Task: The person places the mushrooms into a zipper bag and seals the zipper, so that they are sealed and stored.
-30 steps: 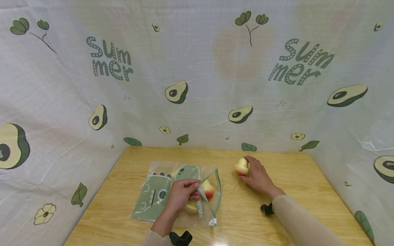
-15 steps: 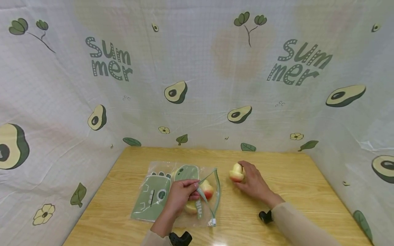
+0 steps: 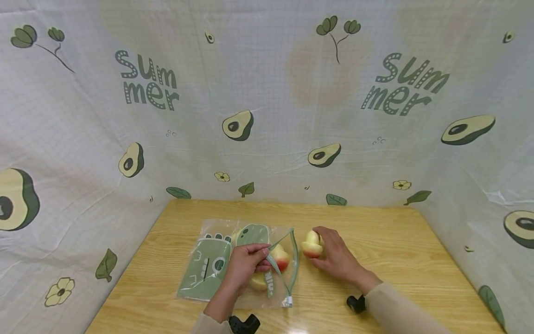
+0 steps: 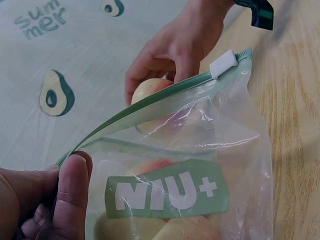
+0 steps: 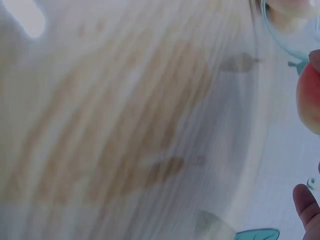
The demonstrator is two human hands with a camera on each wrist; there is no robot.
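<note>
My left hand [image 3: 249,260] pinches the green-edged rim of a clear slider zip bag [image 3: 285,290]. The bag's mouth gapes toward the right, with its white slider [image 4: 223,64] at the near end of the rim. Inside the bag lie several fruits, among them a yellow-and-red fruit [image 3: 280,258]. Just right of the mouth, my right hand [image 3: 339,260] grips another yellow-and-red fruit [image 3: 311,245], knobby on top and red below. In the left wrist view this fruit shows behind the bag's rim. In the right wrist view only its red side and some fingertips appear at the right edge.
A green monster-face print [image 3: 207,264] covers the bag's left part. The bag lies on a wooden table [image 3: 375,232]. A white avocado-patterned cloth [image 3: 275,83] rises behind the table and along both sides.
My right hand has carried its fruit leftward and nearer to me, toward the bag's mouth. The left hand and the bag have stayed in place.
</note>
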